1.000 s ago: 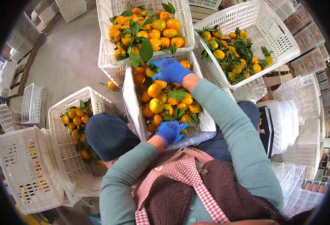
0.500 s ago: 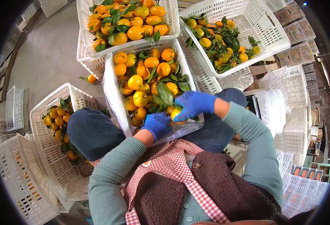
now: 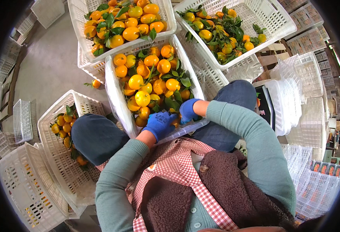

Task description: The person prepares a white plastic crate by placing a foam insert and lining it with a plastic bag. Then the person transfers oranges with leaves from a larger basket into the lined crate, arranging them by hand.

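Note:
Between my legs a white lined crate (image 3: pixel 112 92) holds several orange and yellow mandarins (image 3: pixel 143 98) with green leaves. My left hand (image 3: pixel 160 123), in a blue knit glove, is at its near edge, with its fingers curled against a mandarin (image 3: pixel 175 122) low in the crate. Just to the right, my gloved right hand (image 3: pixel 188 111) is closed and reaches down inside the crate's near right corner. Its fingertips are hidden, so what it grips does not show. Leaves (image 3: pixel 172 103) lie beside its fingers.
Another mandarin crate (image 3: pixel 74 29) stands beyond, and a part-filled one (image 3: pixel 280 29) is at the far right. At my left sits a crate of leafy fruit (image 3: pixel 46 127). A loose mandarin (image 3: pixel 96 83) lies on the floor. Clear plastic trays (image 3: pixel 287 104) are stacked at right.
My right hand has come down with a leafy mandarin from above the fruit into the crate's near corner. The left hand stays close by. The whole view has shifted slightly.

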Motion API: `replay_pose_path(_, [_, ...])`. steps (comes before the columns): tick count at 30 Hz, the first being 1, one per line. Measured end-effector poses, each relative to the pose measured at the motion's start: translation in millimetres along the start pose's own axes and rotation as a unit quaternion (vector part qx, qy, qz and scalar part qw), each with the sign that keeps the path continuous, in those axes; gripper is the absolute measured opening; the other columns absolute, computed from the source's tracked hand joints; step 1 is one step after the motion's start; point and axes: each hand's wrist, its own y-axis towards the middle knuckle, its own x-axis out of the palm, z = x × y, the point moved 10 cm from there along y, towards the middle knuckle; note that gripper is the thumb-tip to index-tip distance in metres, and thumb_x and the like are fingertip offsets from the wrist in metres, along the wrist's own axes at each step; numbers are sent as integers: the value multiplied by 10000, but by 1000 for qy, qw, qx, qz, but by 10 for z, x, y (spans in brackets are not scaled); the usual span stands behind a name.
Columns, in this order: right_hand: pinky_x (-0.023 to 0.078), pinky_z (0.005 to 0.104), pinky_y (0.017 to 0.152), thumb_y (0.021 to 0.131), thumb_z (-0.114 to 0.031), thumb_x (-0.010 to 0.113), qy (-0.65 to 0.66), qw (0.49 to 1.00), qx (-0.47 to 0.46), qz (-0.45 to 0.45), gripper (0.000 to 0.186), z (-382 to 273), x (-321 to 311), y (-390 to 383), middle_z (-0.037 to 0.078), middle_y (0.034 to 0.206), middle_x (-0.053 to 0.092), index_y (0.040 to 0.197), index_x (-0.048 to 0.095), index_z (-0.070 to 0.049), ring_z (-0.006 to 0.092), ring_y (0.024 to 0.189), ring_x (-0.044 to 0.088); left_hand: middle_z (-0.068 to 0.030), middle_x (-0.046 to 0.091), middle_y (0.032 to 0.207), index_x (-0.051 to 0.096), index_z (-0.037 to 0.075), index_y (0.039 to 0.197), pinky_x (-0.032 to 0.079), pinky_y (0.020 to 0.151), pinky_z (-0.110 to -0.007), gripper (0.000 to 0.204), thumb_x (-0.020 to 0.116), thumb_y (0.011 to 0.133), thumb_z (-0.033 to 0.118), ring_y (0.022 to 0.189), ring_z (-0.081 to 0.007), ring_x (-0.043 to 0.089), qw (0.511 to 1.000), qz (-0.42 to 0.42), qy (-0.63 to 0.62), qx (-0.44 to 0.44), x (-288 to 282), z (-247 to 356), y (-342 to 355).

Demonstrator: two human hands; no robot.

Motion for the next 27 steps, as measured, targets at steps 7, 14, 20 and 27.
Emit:
replay_pose_path(7, [516,405,737,653,-367,629,-53,981,-12,187,403,-144,-276,-262,189,920,676,880,717,-46,340,824,653,-142,613,972,578,237,1158,494,731,-442,386,582,788,350,871,-331,621,1000,0,-17,9,53,-22,43])
replay_pose_path(14, [487,401,605,583,-368,676,7,1000,-29,8,387,-130,-121,-84,161,767,673,743,702,-17,287,661,636,-151,605,1035,537,257,1220,487,783,-447,409,552,818,330,903,-336,614,999,-37,-15,14,61,20,36])
replay_pose_path(20, [508,424,670,651,-388,647,-69,989,-62,119,412,-201,-459,-327,178,824,679,816,708,-15,318,728,650,-137,600,1118,556,250,1224,487,836,-433,428,560,809,360,1021,-336,596,996,-92,-23,2,84,0,140])
replay_pose_path(27, [511,432,665,785,-303,637,-90,877,-60,468,315,-276,-1592,-978,179,883,578,995,576,-76,376,785,626,-159,576,1120,573,220,1210,482,836,-439,407,535,820,333,1003,-334,589,997,-73,-20,7,138,7,92])
